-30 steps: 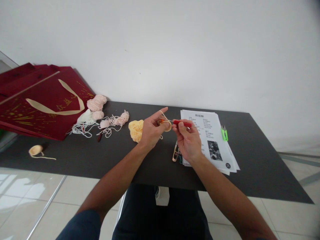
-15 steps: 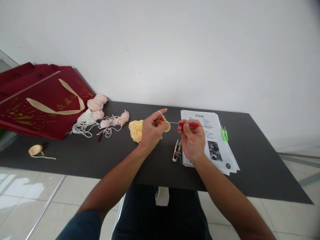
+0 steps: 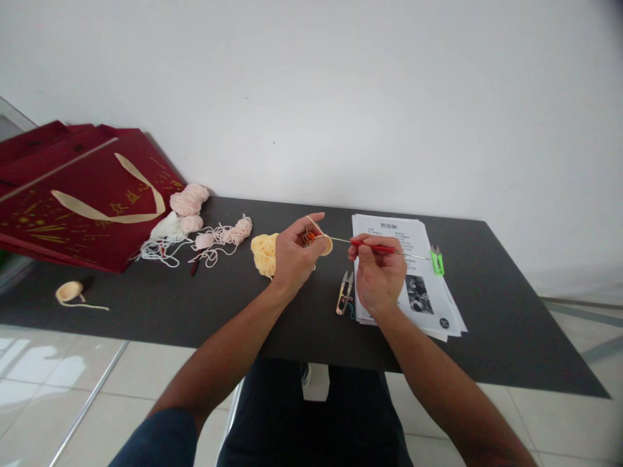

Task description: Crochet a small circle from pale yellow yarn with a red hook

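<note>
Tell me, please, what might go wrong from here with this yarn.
The thin strand passing over the left hand might slip off and go slack. The red-handled hook, held in the right hand, reaches to the pale piece, so its tip could snag or slip out. The loose white yarn lies in a jumble and might tangle further.

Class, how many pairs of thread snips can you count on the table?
2. The pale-handled snips lie by the left edge of the papers; the green-handled snips are at the right edge. Others may be hidden.
</note>
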A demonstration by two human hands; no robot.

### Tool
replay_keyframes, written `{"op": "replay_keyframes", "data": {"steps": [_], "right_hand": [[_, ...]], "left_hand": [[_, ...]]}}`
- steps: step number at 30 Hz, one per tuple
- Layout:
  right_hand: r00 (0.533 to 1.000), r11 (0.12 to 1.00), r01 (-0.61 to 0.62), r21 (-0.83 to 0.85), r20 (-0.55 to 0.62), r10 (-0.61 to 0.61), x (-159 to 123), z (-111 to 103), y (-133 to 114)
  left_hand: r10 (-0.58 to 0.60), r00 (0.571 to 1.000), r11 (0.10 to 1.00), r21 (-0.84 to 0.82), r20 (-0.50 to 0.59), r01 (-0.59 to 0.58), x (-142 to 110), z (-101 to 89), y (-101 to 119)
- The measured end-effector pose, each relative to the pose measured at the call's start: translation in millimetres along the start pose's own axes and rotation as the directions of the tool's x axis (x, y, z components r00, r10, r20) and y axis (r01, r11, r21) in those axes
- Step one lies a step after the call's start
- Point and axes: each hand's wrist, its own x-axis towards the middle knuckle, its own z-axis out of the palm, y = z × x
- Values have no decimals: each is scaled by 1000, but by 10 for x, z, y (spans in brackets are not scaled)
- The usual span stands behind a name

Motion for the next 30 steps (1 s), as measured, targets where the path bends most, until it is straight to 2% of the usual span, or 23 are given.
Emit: {"op": "replay_keyframes", "data": {"steps": [5,12,16,19,22,26,30], "right_hand": [[991,978,131,-160,-10,-134,-91,40,-28],[940,880,334,-338,193,-283,-141,-23,7],[928,862,362,-356,229,-295,-143,-19,-5],[971,921,236,-310,109,-212,-129,13,-24],[999,984,39,-175,-26,-44,-61,22,-19],[991,990,-129,60,-37,131,65,-4,1],[947,922,-319,221,29,320,121,-7,-15]], "left_hand": [[22,998,998,58,-57,-19,-4,8,-15],[3,990,998,69,-139,7,20,14,-70],[-7,988,998,59,-156,16,29,11,-86],[-8,988,998,55,-156,17,22,18,-87],[-2,989,999,51,-145,9,9,30,-78],[-6,993,999,44,-120,11,-7,40,-63],[-8,995,999,43,-103,13,-12,45,-61]]}}
